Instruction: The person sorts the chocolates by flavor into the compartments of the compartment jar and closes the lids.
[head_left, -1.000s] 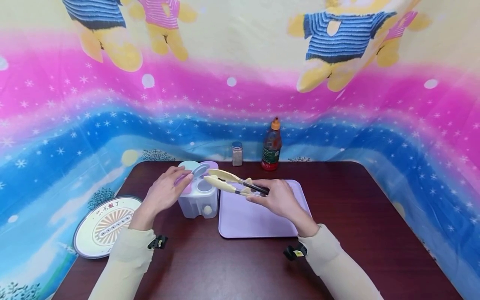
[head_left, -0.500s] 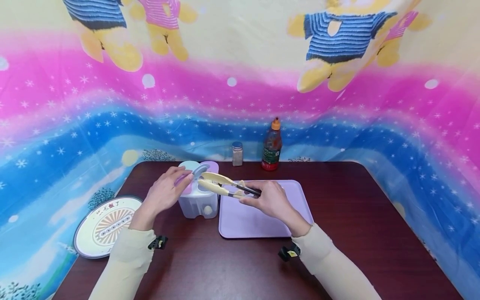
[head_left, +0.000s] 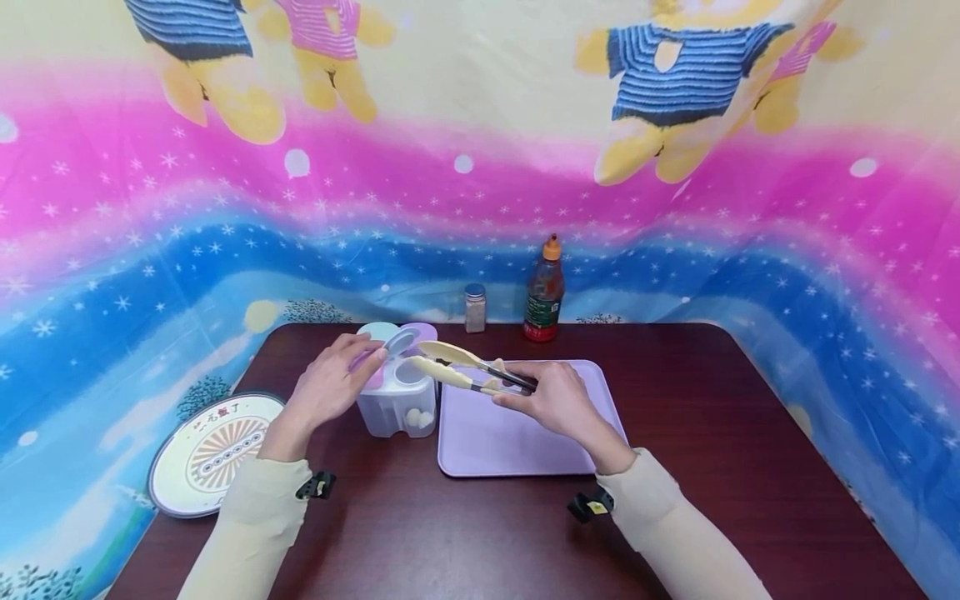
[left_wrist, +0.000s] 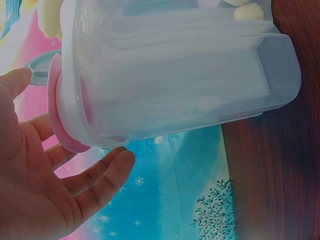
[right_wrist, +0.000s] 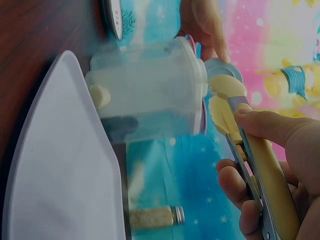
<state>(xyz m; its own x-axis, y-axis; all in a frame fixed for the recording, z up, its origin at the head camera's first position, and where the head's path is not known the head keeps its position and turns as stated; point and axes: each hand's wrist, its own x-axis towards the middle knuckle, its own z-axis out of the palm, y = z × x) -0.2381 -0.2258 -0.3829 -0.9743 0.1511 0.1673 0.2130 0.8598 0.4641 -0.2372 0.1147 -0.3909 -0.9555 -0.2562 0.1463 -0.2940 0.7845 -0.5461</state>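
Head view: a second white ball (head_left: 427, 419) is now showing in the clear container (head_left: 378, 412) on the counter (head_left: 465, 542); likely one more loaded. Right hand (head_left: 551, 396) is gripping tongs (head_left: 447, 373), backing off the opening (head_left: 408, 372); left hand (head_left: 330, 372), fingers loosely spread, is thumbing the lid (head_left: 402, 341) up.

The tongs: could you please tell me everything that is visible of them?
The tongs have rounded cream-yellow heads, metal-looking arms and a yellow outer grip. The right hand holds them, heads apart with nothing visible between, pointing toward the translucent container; whether they touch its raised lid is unclear.
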